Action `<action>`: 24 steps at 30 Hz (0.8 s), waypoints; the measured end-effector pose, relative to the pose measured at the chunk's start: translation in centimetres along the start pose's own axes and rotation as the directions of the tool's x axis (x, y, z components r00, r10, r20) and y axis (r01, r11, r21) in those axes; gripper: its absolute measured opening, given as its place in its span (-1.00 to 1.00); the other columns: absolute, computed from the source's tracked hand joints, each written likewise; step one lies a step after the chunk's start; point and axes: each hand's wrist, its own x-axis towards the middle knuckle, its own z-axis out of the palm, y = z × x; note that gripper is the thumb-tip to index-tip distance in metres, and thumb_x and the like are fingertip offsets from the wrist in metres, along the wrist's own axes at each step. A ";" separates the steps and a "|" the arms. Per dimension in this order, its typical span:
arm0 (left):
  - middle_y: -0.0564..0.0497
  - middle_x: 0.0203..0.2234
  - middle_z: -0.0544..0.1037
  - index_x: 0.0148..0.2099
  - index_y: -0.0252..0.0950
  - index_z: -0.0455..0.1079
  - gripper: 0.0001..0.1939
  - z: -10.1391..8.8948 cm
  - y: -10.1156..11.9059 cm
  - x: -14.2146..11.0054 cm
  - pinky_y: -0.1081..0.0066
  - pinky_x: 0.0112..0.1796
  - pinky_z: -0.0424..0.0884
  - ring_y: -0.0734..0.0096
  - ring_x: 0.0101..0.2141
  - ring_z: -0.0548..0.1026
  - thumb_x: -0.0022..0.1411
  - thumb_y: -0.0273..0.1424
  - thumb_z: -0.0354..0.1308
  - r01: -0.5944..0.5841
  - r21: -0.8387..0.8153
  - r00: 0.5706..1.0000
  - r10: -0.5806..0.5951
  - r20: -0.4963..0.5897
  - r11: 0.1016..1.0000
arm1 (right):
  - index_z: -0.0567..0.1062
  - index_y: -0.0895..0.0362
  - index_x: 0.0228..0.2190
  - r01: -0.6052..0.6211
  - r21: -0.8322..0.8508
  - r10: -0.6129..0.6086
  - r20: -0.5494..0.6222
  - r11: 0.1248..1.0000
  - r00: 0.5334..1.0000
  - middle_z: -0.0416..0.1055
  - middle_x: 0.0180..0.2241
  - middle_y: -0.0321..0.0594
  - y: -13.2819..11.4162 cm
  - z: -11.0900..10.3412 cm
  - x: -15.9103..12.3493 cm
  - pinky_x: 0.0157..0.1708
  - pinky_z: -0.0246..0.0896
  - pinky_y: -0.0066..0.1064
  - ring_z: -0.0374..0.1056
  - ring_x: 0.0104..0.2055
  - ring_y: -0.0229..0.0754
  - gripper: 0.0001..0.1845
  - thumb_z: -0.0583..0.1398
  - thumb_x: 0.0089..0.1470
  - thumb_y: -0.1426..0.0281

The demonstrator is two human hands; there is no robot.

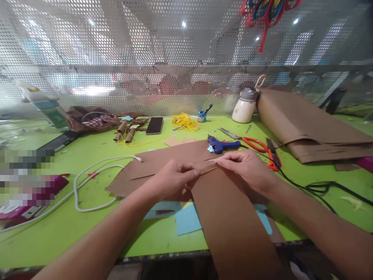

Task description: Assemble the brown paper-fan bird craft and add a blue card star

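Observation:
A long strip of brown kraft paper (230,214) runs from between my hands down past the table's front edge. Its far end is folded into a narrow flap. My left hand (176,177) pinches the left end of this fold, thumb on top. At the fold's right end, my right hand (247,167) grips it between thumb and fingers. Under my hands lies a wider brown paper sheet (157,159). Just beyond them a blue glue gun (223,144) rests near that sheet's far edge. Light blue paper pieces (188,219) show beneath the strip.
Orange-handled scissors (255,144) and a box cutter (273,153) lie to the right, near a black cord (294,186). A white cable (76,186) loops at left. Behind are a phone (154,125), yellow strands (185,121), a paint jar (202,116), a flask (244,107) and folded brown paper (309,116).

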 end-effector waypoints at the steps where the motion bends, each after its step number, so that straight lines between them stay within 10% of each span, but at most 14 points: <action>1: 0.11 -0.67 0.34 -0.49 -0.33 0.30 -0.65 0.1 -0.2 0.2 0.52 -0.56 0.25 0.56 -0.64 0.29 0.11 -0.13 0.10 -0.016 0.023 1.000 0.017 -0.026 1.000 | 0.55 0.19 -0.49 0.012 0.001 -0.012 -0.011 1.000 1.000 0.42 -0.49 -0.26 0.0 0.2 0.0 -0.45 0.11 -0.44 0.23 -0.43 -0.27 -0.72 0.24 -0.06 0.20; 7: 0.10 -0.67 0.34 -0.47 -0.35 0.36 -0.64 0.5 -1.1 0.8 0.54 -0.58 0.14 0.57 -0.62 0.26 0.15 -0.14 0.07 -0.150 0.236 0.984 0.169 -0.061 0.960 | 0.51 0.19 -0.56 0.095 -0.092 -0.091 0.053 0.991 0.994 0.31 -0.59 -0.34 -0.3 0.3 0.2 -0.51 -0.01 -0.45 0.14 -0.51 -0.33 -0.72 0.22 -0.05 0.22; 24: 0.10 -0.63 0.36 -0.37 -0.36 0.39 -0.71 -0.9 -0.1 0.4 0.52 -0.50 0.23 0.55 -0.58 0.30 0.17 -0.20 0.06 -0.149 0.290 0.985 0.118 0.123 0.945 | 0.53 0.22 -0.52 0.210 -0.265 -0.119 0.321 0.941 0.940 0.44 -0.52 -0.25 0.1 -0.6 1.0 -0.44 0.11 -0.45 0.26 -0.45 -0.27 -0.76 0.20 -0.03 0.29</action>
